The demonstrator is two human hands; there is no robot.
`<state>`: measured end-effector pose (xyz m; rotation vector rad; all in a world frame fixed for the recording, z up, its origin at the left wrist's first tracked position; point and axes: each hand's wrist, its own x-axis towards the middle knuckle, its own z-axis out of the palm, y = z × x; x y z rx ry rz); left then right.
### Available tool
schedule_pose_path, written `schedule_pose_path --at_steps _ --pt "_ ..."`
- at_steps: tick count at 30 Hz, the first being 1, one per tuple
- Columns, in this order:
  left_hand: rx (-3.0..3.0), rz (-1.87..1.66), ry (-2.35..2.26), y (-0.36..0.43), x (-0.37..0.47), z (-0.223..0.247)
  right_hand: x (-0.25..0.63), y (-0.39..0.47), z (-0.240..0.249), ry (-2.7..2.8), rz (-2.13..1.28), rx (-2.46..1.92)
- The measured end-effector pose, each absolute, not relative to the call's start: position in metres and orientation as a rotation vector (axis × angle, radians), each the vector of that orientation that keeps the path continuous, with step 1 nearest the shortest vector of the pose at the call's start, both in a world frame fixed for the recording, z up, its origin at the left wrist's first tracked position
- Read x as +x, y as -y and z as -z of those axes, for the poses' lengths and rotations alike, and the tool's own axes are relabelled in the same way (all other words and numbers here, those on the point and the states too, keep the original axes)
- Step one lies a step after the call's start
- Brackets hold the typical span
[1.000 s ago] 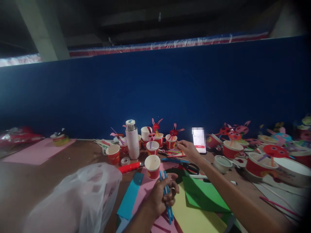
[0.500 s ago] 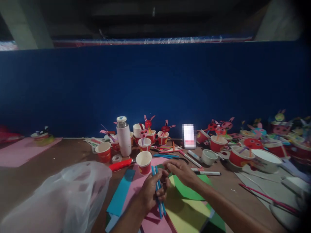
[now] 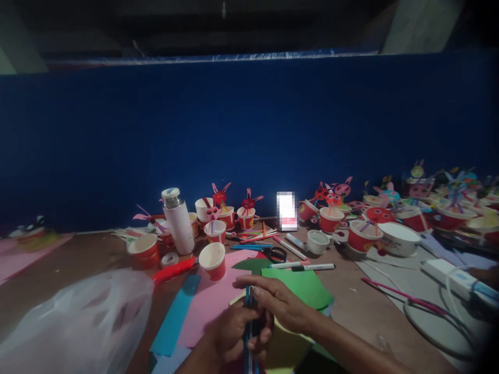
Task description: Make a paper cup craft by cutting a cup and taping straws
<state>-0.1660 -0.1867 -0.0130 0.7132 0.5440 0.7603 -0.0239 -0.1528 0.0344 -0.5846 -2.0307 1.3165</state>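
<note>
Blue sticks (image 3: 248, 337) stand nearly upright in my left hand (image 3: 237, 330), whose fingers wrap round them. My right hand (image 3: 278, 304) lies over their top ends, its fingers stretched to the left and its thumb near the sticks. Under both hands are sheets of coloured paper: pink (image 3: 218, 296), green (image 3: 300, 285) and a blue strip (image 3: 177, 314). Just beyond the hands a red and white paper cup (image 3: 212, 262) stands on the pink sheet.
A white bottle (image 3: 179, 223), a red cutter (image 3: 175, 270) and a plastic bag (image 3: 86, 322) are left. Black scissors (image 3: 277, 253), markers (image 3: 314, 267) and a bowl (image 3: 317, 242) lie ahead. Decorated cups (image 3: 364, 236) and a power strip (image 3: 458, 280) are right.
The view has shifted right. The sticks have turned more upright in my left hand. My right hand has moved over their top ends, with its fingers straighter.
</note>
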Motion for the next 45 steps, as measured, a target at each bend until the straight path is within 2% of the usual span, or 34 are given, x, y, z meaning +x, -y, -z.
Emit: schedule_pose_path --at_steps 5,11,16,29,33,41,45 --pt "0.609 -0.669 -0.587 0.18 -0.17 0.025 -0.021 0.153 -0.029 2.141 -1.189 -0.584" --pt "0.617 -0.666 -0.608 0.182 -0.169 0.013 -0.017 0.146 -0.021 1.96 -1.425 -0.605" --pt "0.612 -0.658 -0.633 0.182 -0.17 0.001 -0.014 0.145 -0.017 1.924 -1.489 -0.629" --pt "0.533 -0.644 -0.66 0.181 -0.165 0.016 -0.012 0.145 -0.013 2.103 -1.264 -0.563" --pt "0.568 -0.666 -0.731 0.181 -0.16 0.014 -0.017 0.145 -0.007 1.965 -1.346 -0.701" --pt "0.648 -0.682 -0.878 0.184 -0.147 0.007 -0.021 0.141 -0.01 1.931 -1.099 -0.844" --pt "0.637 -0.67 -0.872 0.186 -0.145 0.005 -0.017 0.139 -0.013 1.983 -1.105 -0.869"
